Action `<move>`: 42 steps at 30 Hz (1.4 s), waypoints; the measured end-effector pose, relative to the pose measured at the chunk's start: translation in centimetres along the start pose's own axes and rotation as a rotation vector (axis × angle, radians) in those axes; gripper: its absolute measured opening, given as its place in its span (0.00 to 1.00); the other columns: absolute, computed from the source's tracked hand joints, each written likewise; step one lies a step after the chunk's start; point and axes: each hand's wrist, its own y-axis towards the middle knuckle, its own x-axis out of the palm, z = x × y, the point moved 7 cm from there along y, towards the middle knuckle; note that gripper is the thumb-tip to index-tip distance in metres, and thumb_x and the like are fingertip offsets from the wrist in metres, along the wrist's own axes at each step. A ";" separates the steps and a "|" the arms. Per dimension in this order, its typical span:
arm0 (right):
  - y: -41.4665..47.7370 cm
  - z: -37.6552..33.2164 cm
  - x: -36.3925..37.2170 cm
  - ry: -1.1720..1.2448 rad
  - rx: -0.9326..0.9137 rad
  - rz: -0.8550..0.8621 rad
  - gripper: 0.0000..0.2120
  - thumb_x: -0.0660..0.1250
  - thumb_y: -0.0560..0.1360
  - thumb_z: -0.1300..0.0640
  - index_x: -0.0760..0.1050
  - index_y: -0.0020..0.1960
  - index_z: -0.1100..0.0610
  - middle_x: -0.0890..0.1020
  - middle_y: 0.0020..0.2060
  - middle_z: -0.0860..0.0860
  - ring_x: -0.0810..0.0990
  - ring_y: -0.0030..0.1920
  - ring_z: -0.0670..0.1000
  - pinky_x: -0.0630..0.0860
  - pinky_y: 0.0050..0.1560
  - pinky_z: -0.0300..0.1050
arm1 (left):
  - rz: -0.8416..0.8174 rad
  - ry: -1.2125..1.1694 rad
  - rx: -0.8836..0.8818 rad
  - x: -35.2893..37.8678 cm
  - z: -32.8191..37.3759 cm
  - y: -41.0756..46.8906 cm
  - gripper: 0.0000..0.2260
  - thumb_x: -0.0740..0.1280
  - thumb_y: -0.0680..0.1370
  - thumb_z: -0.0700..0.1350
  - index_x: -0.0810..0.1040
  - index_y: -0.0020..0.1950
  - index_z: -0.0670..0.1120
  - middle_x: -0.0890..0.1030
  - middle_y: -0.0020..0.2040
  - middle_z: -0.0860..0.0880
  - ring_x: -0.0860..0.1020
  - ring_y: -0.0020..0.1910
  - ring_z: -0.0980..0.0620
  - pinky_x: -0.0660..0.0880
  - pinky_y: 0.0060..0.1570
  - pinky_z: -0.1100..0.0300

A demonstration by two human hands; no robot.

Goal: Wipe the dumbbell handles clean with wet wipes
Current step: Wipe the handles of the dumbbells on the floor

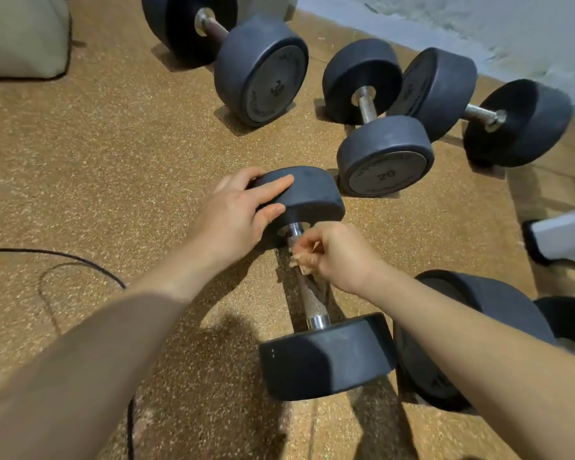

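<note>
The dumbbell (326, 356) being worked on is laid on the floor (113, 161) with its long axis running from near to far, leaning a little to the left as it goes away. Its near head is left untouched. The bare part of the handle (312, 300) is seen between that head and the right hand (332, 254). That hand is curled on the far part of the handle from the right side, its fingertips covering the metal. A wipe cannot be made out under them. From this hand the unwiped length lies nearer the person, so a stroke drawn back along the axis is judged to be called for. Farther on, the far head is gripped by the left hand (236, 214), fingers over the top and thumb below, which should keep the dumbbell from rolling. Beyond, other dumbbells (384, 167) are stood near the wall.
</note>
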 end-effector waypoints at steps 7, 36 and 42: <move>-2.8 1.1 2.4 -0.207 -0.008 -0.362 0.08 0.72 0.73 0.62 0.85 0.45 0.50 0.85 0.45 0.44 0.82 0.47 0.44 0.77 0.57 0.39 | -0.039 0.129 0.062 0.6 2.1 1.0 0.19 0.61 0.81 0.54 0.69 0.73 0.59 0.69 0.70 0.46 0.67 0.65 0.42 0.67 0.63 0.48; 0.3 3.4 -1.5 -0.323 -0.118 0.043 0.04 0.69 0.71 0.62 0.82 0.41 0.57 0.80 0.42 0.52 0.80 0.42 0.54 0.76 0.43 0.46 | -0.135 -0.008 -0.013 4.5 4.8 3.9 0.26 0.66 0.78 0.57 0.63 0.75 0.61 0.69 0.71 0.46 0.69 0.68 0.42 0.68 0.65 0.48; 0.8 3.7 -1.6 -0.480 -0.327 0.328 0.05 0.75 0.67 0.63 0.81 0.41 0.61 0.75 0.36 0.55 0.76 0.34 0.58 0.73 0.32 0.47 | -0.141 0.066 0.041 4.8 5.2 4.4 0.27 0.64 0.78 0.58 0.62 0.76 0.61 0.69 0.69 0.46 0.71 0.64 0.41 0.72 0.60 0.48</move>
